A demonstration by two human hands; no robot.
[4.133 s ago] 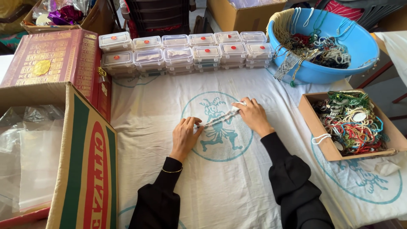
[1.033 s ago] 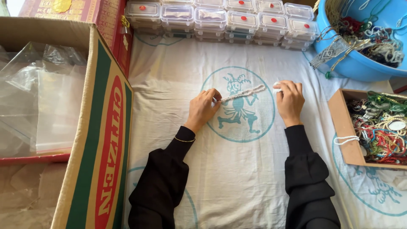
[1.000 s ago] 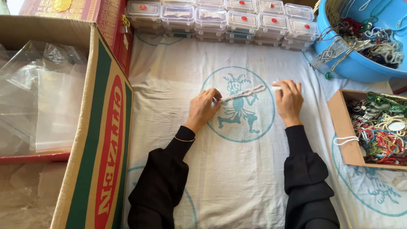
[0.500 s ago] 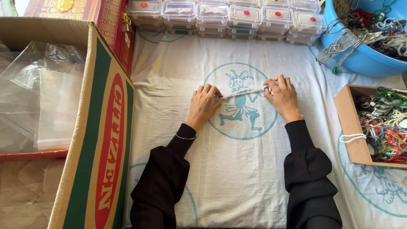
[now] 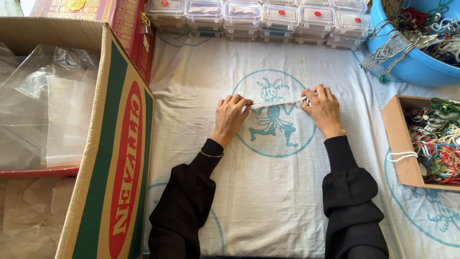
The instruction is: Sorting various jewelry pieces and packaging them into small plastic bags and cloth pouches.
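A: What do the 2 hands hold?

B: The left hand [image 5: 231,116] and right hand [image 5: 322,107] each pinch 1 end of a thin pale beaded strand [image 5: 277,102], stretched level between them, just above the white cloth [image 5: 268,192] on the bench.

A: And around them?

B: Clear lidded boxes [image 5: 258,17] at the far edge, a blue tub [image 5: 407,67] and a cardboard tray [image 5: 400,144] of tangled jewellery on the right, a big cardboard box [image 5: 115,158] on the left.
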